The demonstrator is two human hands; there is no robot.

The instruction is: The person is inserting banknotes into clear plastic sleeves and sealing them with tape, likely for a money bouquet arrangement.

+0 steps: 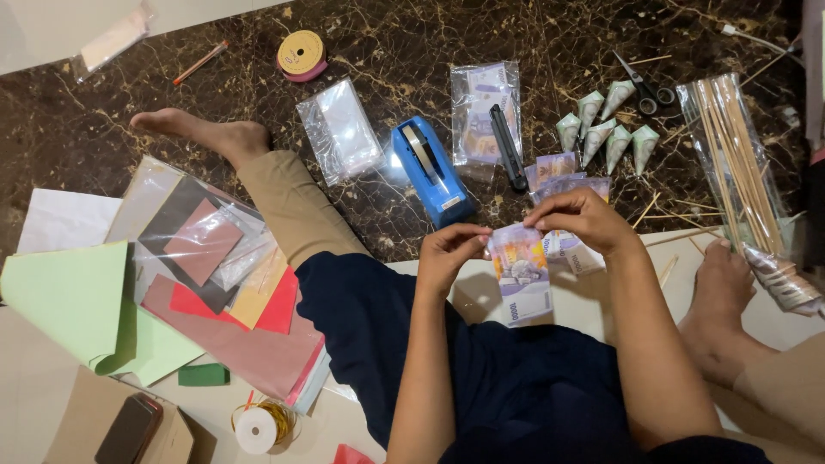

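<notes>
Dark marble floor with gold veins spreads under a seated person whose legs stretch out to either side. On it, a long clear bag (737, 155) holds thin wooden sticks, a clear pouch (485, 107) holds banknotes, and another plastic sleeve (202, 236) to the left holds coloured paper sheets. A blue tape dispenser (432, 172) stands just beyond the hands, and five small green paper cones (606, 129) lie near black scissors (640, 90).

The left hand (447, 253) pinches the left edge of a purple banknote (520, 271) between thumb and fingertips. The right hand (584, 219), fingers curled, grips its upper right corner. The note hangs upright between both hands, above the lap, slightly creased, with a portrait printed on it.
</notes>
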